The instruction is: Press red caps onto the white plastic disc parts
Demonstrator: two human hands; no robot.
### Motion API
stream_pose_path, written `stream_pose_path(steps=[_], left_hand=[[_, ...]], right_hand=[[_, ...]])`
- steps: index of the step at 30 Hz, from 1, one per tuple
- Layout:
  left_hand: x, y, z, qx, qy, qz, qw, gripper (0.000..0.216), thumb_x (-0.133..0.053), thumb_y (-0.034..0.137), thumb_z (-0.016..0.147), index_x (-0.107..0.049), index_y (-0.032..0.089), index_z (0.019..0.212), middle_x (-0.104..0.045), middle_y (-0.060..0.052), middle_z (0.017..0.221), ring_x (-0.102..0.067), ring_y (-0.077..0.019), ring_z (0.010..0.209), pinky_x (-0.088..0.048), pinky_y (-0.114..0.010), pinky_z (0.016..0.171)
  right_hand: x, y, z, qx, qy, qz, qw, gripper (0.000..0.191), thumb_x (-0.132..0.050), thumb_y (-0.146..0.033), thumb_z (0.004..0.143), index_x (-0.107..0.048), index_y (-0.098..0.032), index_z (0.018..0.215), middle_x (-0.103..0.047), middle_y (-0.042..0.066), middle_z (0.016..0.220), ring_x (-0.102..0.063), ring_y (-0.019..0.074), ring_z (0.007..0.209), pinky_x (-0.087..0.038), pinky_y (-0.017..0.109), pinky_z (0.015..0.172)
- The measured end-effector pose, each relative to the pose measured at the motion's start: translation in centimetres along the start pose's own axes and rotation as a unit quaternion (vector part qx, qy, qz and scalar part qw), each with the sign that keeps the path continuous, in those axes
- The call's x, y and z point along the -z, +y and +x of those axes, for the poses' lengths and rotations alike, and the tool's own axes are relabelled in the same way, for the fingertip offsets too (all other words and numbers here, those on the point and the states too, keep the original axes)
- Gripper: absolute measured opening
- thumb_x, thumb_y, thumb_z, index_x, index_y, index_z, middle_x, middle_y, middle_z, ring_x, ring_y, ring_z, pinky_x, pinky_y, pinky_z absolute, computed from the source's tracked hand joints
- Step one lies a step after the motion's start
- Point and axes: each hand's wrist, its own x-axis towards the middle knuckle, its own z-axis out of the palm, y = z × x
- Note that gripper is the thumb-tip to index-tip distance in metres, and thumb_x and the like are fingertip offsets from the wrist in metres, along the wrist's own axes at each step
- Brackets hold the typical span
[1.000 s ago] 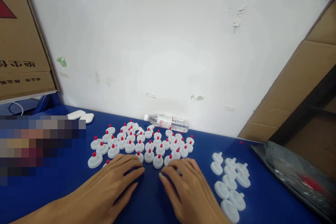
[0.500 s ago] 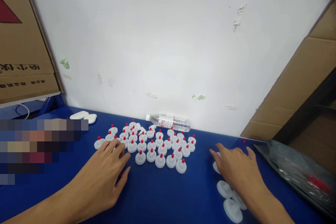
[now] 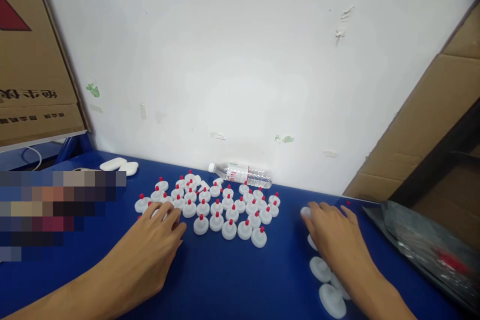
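Several white caps with red tips (image 3: 221, 206) stand packed together on the blue table (image 3: 232, 280). My left hand (image 3: 152, 247) lies flat with fingers spread over the left front caps of that group, touching them. A second group of plain white caps (image 3: 326, 285) lies at the right. My right hand (image 3: 333, 237) rests palm down on the far part of that group, fingers stretched out, hiding several of them. One white cap (image 3: 305, 211) shows at its fingertips.
A clear plastic water bottle (image 3: 242, 175) lies on its side against the white wall. Two white oval pieces (image 3: 118, 166) sit at the back left. Cardboard boxes stand at left (image 3: 30, 60) and right (image 3: 423, 125). A dark plastic bag (image 3: 423, 250) lies at the right edge.
My right hand left the red-tipped group and went right onto the plain white caps. My left hand slid left and forward onto the group's left side.
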Motion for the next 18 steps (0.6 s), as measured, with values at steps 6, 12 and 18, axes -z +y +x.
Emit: stream_pose_path(steps=[6,12,18], left_hand=[[-0.1,0.0,-0.1,0.01,0.01,-0.015,1.0,0.023,-0.056,0.021,0.091,-0.075,0.021,0.078,-0.067,-0.012,0.089,-0.058,-0.0339,0.093,-0.045,-0.052,0.087],[1.2,0.1,0.1,-0.012,-0.009,-0.009,1.0,0.028,-0.049,0.017,0.095,-0.074,0.018,0.083,-0.065,-0.015,0.092,-0.057,-0.0367,0.095,-0.045,-0.056,0.089],[2.4,0.2,0.1,-0.009,-0.042,-0.011,0.999,0.019,-0.057,0.015,0.089,-0.074,0.019,0.082,-0.065,-0.015,0.093,-0.058,-0.038,0.096,-0.046,-0.059,0.091]], right_hand=[[0.0,0.0,0.3,0.007,0.078,0.038,0.996,0.016,-0.055,-0.023,0.106,-0.068,-0.015,0.109,-0.075,0.007,0.082,-0.075,0.0279,0.081,-0.044,0.05,0.102],[0.9,-1.1,0.1,0.044,0.176,0.077,0.98,0.03,-0.043,-0.036,0.109,-0.064,-0.016,0.114,-0.073,0.008,0.083,-0.073,0.0307,0.08,-0.051,0.044,0.085],[1.0,-2.1,-0.2,0.08,0.222,0.109,0.966,0.042,-0.031,-0.039,0.112,-0.064,-0.015,0.117,-0.07,0.007,0.079,-0.071,0.0287,0.076,-0.05,0.047,0.088]])
